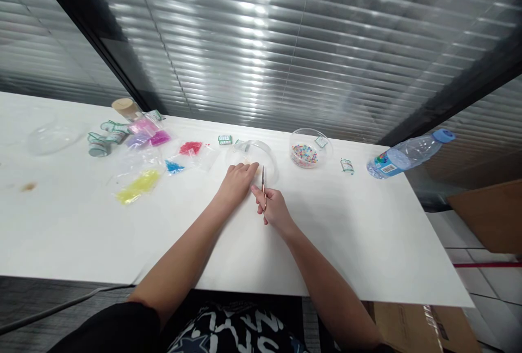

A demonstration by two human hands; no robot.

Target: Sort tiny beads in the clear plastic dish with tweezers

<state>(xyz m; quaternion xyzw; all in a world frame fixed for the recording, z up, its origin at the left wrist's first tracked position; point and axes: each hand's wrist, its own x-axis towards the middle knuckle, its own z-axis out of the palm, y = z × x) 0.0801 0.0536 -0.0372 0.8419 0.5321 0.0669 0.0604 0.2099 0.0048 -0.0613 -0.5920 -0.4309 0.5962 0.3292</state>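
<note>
A small pair of scissors (263, 179) with rose-gold handles is gripped in my right hand (276, 210). Its slim blades point away from me and look closed. Just left of the blades, my left hand (238, 180) has its fingers bent down and pressed together at the near side of a clear round dish (267, 149). Whatever those fingers hold is hidden or too small to make out. Inside the dish is something small and orange, partly covered by the fingers. A second clear dish (326, 149) with multicoloured beads (305, 154) stands to the right.
Bags of yellow beads (138, 186), blue beads (174, 166) and red beads (191, 148) lie left. Beyond them are pink and purple bags, green-and-white packets (98, 145) and a cork-lidded jar (125, 107). A water bottle (408, 154) stands near the right edge.
</note>
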